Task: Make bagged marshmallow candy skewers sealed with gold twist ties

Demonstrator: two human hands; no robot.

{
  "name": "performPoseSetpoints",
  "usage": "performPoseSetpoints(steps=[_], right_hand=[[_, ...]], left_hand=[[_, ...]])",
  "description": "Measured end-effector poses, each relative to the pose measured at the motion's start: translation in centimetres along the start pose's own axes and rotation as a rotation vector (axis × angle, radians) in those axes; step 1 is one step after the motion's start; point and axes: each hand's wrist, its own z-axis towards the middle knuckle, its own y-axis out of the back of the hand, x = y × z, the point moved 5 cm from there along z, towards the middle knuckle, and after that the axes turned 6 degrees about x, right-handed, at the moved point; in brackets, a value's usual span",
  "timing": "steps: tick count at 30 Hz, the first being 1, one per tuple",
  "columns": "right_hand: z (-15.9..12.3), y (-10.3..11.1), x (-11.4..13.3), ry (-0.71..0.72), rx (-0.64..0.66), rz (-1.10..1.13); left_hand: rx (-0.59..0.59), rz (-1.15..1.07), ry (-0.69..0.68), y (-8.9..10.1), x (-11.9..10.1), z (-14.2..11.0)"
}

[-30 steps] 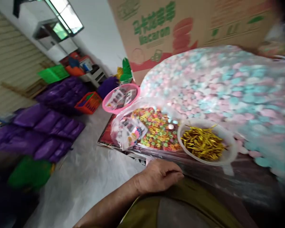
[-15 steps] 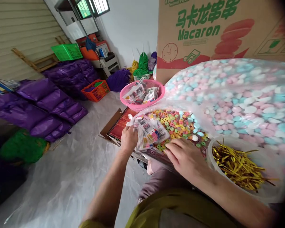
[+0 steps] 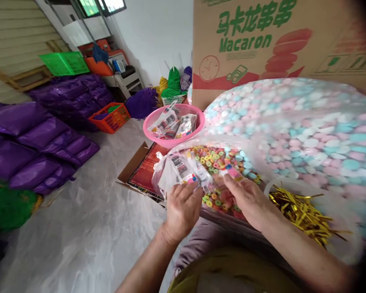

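My right hand (image 3: pixel 247 201) grips a small clear printed plastic bag (image 3: pixel 233 173) between thumb and fingers, over colourful ring-shaped candies (image 3: pixel 212 156) lying in a large clear plastic bag. Close by on the left, my left hand (image 3: pixel 183 209) has its fingers curled in at the near edge of a pile of similar printed bags (image 3: pixel 179 165). What its fingertips hold, if anything, is hidden. Pink, white and blue round candies (image 3: pixel 308 142) fill a large clear bag behind the rings. Gold twist ties (image 3: pixel 301 211) sit in a clear plastic tub (image 3: pixel 343 244) beside my right forearm.
A pink basket (image 3: pixel 173 142) with printed packets stands behind the pile, and a big cardboard box (image 3: pixel 207 95) rises at the back. On the left are purple bundles (image 3: pixel 42 150), an orange crate (image 3: pixel 110 120) and a green crate (image 3: pixel 61 63) above the grey floor (image 3: pixel 94 228).
My right hand has lifted and now holds a printed bag. My left hand has moved from the pile's left side to its near edge, fingers curled. The view has shifted slightly right.
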Motion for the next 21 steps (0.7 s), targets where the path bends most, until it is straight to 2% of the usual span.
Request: performPoseSetpoints(steps=[2,3,5,7,9,12,14,17,19,21], right_hand=[[-0.6,1.6,-0.8,-0.092,-0.013,0.274],[-1.0,2.5,-1.0,-0.095,-0.039,0.311],[-2.4,4.5,-1.3,-0.044,-0.153,0.180],[-4.2,6.0,-0.9,0.074,-0.286,-0.048],[-6.0,6.6,-0.5,0.186,-0.355,-0.175],[-7.9,6.9,-0.5,0.257,-0.336,-0.101],[-9.0,8.1,-0.6,0.280,-0.355,0.004],[-10.7,10.8,-0.6,0.329,-0.311,-0.007],[-11.9,12.2,-0.7,0.368,-0.307,-0.157],[-13.0,13.1,-1.1,0.414,-0.411,-0.298]], left_hand=[[-0.054,-0.005,-0.124,0.2,-2.9,-0.5],[-0.047,-0.017,-0.151,0.2,-3.8,-0.5],[0.028,-0.110,-0.150,0.1,-4.8,0.1],[0.184,-0.302,-0.067,-0.2,-5.1,1.5],[0.396,-0.504,0.051,-0.9,-5.7,3.2],[0.621,-0.609,0.163,-2.4,-7.9,5.5],[0.734,-0.648,0.214,-3.8,-9.7,6.3],[0.902,-0.711,0.156,-5.8,-12.3,6.6],[0.940,-0.725,0.066,-6.6,-13.6,6.8],[0.878,-0.696,0.011,-6.9,-14.5,7.2]])
